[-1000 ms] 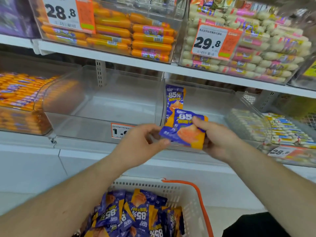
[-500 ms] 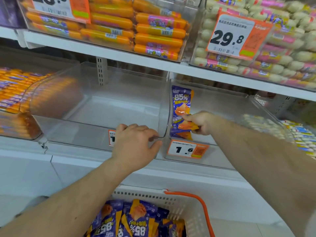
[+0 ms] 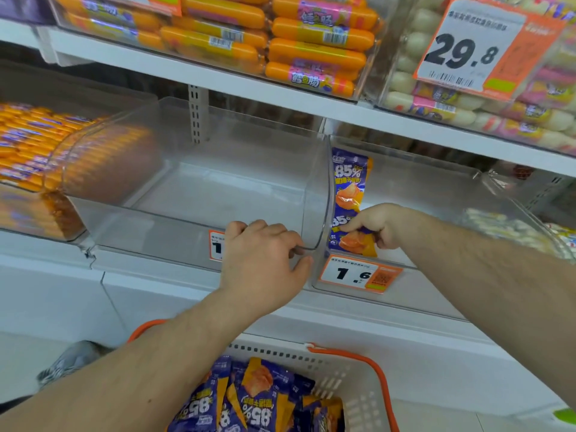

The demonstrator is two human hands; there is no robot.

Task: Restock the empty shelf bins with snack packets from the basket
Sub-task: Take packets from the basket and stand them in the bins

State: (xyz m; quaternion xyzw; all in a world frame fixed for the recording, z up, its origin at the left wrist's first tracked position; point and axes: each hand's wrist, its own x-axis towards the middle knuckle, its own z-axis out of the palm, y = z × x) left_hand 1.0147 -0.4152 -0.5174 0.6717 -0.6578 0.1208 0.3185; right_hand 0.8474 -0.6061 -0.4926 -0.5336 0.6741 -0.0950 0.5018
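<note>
Clear bins (image 3: 193, 194) – two, purple packets (image 3: 350, 185) in right one – two, right hand (image 3: 378, 224) pinching lower, left hand (image 3: 265, 257) gripping rim

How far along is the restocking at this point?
Barely begun. Done: one purple packet stands against the left wall of the right clear bin. In hand: the right hand pinches a second packet in front of it, while the left hand grips the front rim of the left bin, which holds nothing. Left: many packets remain in the basket.
</note>
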